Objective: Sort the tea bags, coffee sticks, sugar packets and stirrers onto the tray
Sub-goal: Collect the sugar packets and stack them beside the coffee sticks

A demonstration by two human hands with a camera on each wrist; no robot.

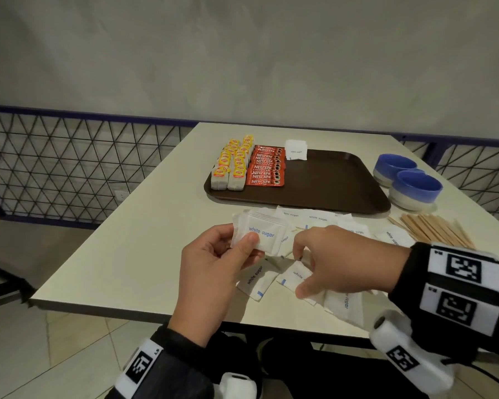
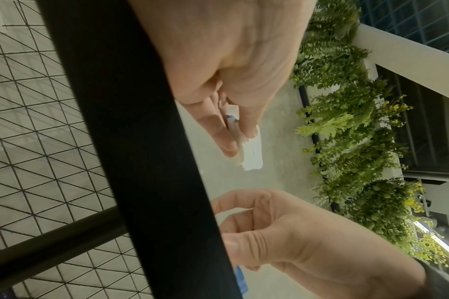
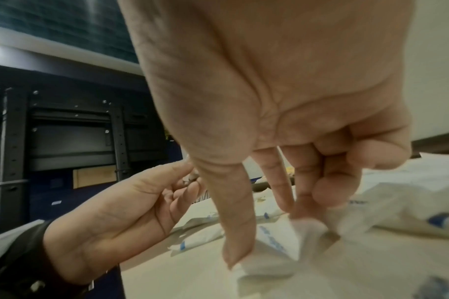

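On the brown tray (image 1: 329, 180) the tea bags (image 1: 231, 165) fill the left end, with red coffee sticks (image 1: 267, 168) beside them and a small stack of sugar packets (image 1: 296, 150) at the far edge. Loose white sugar packets (image 1: 317, 218) lie on the table before the tray, and wooden stirrers (image 1: 435, 228) lie to the right. My left hand (image 1: 242, 243) grips a stack of sugar packets (image 1: 264, 236) above the table; the left wrist view shows this stack (image 2: 254, 149) edge-on. My right hand (image 1: 300, 273) pinches one sugar packet (image 3: 274, 252) lying on the table between thumb and fingers.
Two blue bowls (image 1: 415, 185) stand right of the tray. The right part of the tray is bare. A wire-mesh railing (image 1: 69, 168) runs behind and to the left of the table. The table's near edge (image 1: 127, 309) lies just under my wrists.
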